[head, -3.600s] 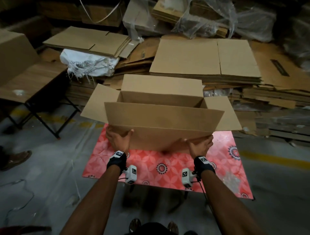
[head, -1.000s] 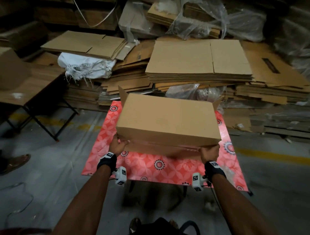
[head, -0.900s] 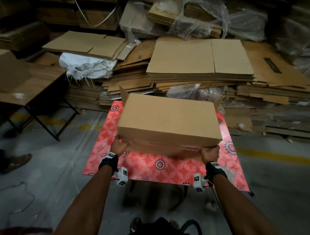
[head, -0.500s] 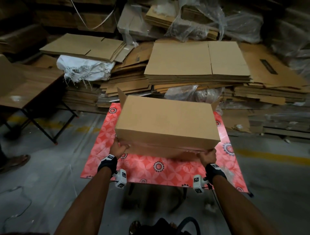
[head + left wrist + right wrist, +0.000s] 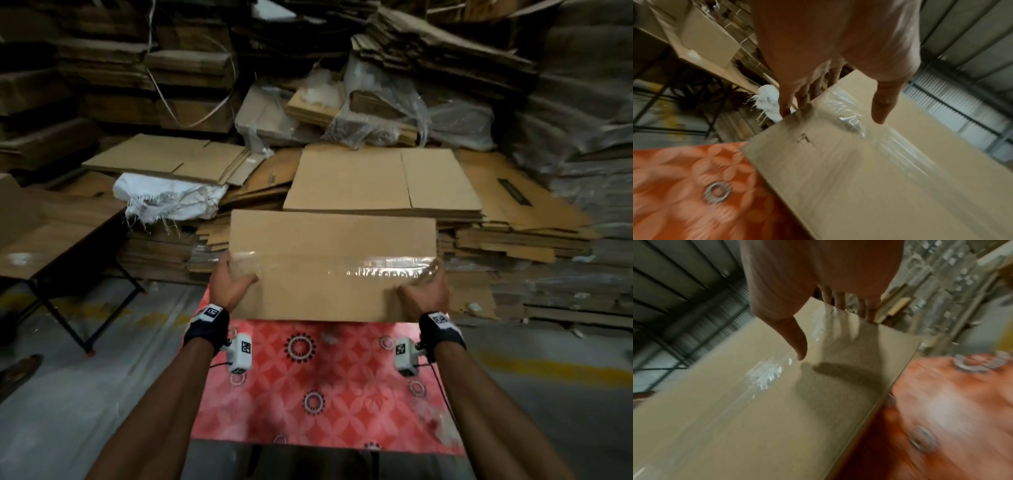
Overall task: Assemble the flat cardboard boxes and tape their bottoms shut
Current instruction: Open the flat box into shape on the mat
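Nearest the camera, two bare forearms reach forward over a table covered in a red patterned cloth (image 5: 308, 394), each wrist wearing a dark band with a small white camera unit. Just beyond the cloth's far part, both hands hold up an assembled cardboard box (image 5: 329, 287), its taped face turned toward the person and its lower edge above the cloth. The left hand (image 5: 228, 284) grips the box's left end: in the left wrist view the fingers (image 5: 785, 104) lie close together, wrapped over the side edge, while the thumb is spread apart from them and lies over the facing panel. The right hand (image 5: 424, 291) mirrors this on the right end, fingers (image 5: 840, 301) side by side over the far edge and thumb stretched out across the panel. A strip of clear tape (image 5: 376, 269) runs left to right across the middle seam, glossy and wrinkled, reaching both ends under the hands. To the left stands a folding wooden table (image 5: 44, 240) on dark legs. Farther off, a stack of flat cardboard sheets (image 5: 380, 185) lies right behind the box, with a white woven sack (image 5: 164, 198) to its left under another flat pile. At the far back, tall heaps of cardboard and crumpled clear plastic wrap (image 5: 394, 113) rise in shadow.
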### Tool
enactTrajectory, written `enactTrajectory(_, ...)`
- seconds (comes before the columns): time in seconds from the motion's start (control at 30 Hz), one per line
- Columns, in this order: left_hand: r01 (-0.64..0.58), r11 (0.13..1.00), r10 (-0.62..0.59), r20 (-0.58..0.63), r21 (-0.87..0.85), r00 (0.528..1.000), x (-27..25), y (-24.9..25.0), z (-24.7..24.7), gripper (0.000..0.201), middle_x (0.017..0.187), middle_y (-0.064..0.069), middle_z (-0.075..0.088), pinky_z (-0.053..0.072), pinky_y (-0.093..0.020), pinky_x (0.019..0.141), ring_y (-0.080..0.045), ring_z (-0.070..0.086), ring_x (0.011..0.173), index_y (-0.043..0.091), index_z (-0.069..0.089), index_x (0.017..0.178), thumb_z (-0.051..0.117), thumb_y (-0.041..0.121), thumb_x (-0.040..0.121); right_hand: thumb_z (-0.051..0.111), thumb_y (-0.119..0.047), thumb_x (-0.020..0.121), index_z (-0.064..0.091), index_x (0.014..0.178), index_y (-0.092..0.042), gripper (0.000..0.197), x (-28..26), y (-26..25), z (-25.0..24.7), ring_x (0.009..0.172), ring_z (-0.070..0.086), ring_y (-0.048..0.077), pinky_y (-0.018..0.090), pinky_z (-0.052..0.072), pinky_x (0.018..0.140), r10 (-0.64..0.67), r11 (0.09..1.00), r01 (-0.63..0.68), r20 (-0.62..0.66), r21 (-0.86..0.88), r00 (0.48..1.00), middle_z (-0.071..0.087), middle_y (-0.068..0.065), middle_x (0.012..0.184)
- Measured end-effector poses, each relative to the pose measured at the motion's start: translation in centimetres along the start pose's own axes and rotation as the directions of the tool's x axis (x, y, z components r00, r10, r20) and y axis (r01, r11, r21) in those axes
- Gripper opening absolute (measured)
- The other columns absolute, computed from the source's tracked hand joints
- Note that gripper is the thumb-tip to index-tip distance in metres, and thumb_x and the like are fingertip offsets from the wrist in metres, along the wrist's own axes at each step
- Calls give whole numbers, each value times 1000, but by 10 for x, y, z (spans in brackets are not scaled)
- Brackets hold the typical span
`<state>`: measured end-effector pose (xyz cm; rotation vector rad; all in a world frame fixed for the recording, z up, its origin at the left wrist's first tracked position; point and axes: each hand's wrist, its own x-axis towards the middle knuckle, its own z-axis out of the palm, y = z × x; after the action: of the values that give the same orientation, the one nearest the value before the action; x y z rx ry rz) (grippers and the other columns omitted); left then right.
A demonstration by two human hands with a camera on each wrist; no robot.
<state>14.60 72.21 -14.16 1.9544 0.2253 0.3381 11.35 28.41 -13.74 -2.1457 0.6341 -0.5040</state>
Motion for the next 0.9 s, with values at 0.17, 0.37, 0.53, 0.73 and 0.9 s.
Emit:
enactTrajectory(0.17,-55,998,55,-35,-7,998,19,52,-13,91,133,-1,60,46,-35,104,-23,59,116,21,40,150,79,11,69,88,-42,62,49,139,-28,87,36,-46,-20,135,44,37,46,36,107,-110,990,113,38,-85,993,51,9,147)
enactTrajectory(0.37,67,995,-72,75,68,995,24,44,-16,71,128,-11,63,54,-36,87,-32,63,111,13,49,145,72,3,79,85,-54,62,65,120,-35,64,51,-68,-21,132,38,40,49,45,99,-138,959,170,147,-226,979,52,9,138)
enactTrajectory(0.53,128,979,-150,139,158,979,18,37,-5,79,148,-12,53,44,-40,111,-32,54,131,11,41,154,74,17,83,76,-63,75,57,136,-33,71,44,-50,-6,146,23,46,66,20,118,-106,908,201,265,-367,958,31,18,158)
enactTrajectory(0.73,89,961,-120,108,262,987,22,43,5,66,134,-14,64,48,-39,105,-35,60,123,12,52,145,68,29,82,51,-60,94,54,138,-38,49,15,-64,26,154,9,36,68,11,117,-285,771,404,300,-493,910,26,9,165)
enactTrajectory(0.9,124,965,-147,83,229,986,24,44,6,74,149,-13,54,42,-40,113,-32,53,133,11,42,154,71,22,87,42,-68,94,55,137,-38,54,-34,-89,63,135,40,27,57,27,109,-472,688,595,367,-415,801,49,-3,150)
